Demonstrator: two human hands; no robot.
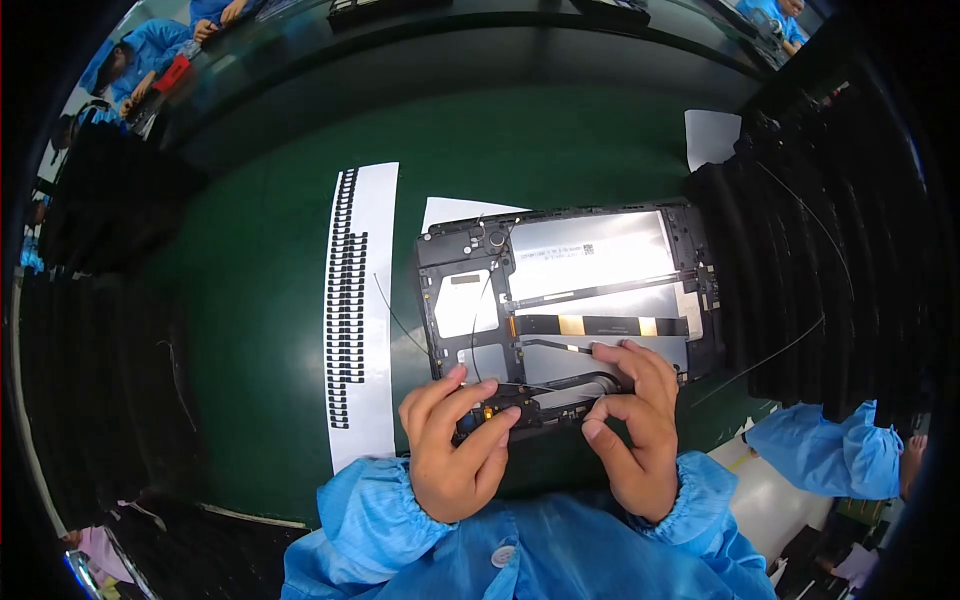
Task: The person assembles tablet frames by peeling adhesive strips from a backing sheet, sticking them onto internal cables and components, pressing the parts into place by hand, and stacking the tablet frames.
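An opened tablet point(600, 245) lies in front of me, its insides facing up, with silvery plates in a black frame. My left hand point(455, 450) rests at the frame's near left corner, fingers apart, the tips touching the tablet near a small gold-coloured part point(488, 412). At the near edge, my right hand point(640, 430) has thumb and index finger curled together where a thin cable point(550, 388) reaches them. The exact grip is partly hidden behind the fingers. A flat black ribbon point(605, 325) with gold patches crosses the middle of the tablet.
Left of the tablet, a white sheet point(365, 400) carries rows of small black pieces on the green table point(260, 300). Black cloth-like stacks flank both sides point(110, 350), point(790, 280), with loose thin cables on them. Co-workers in blue point(150, 50) sit beyond.
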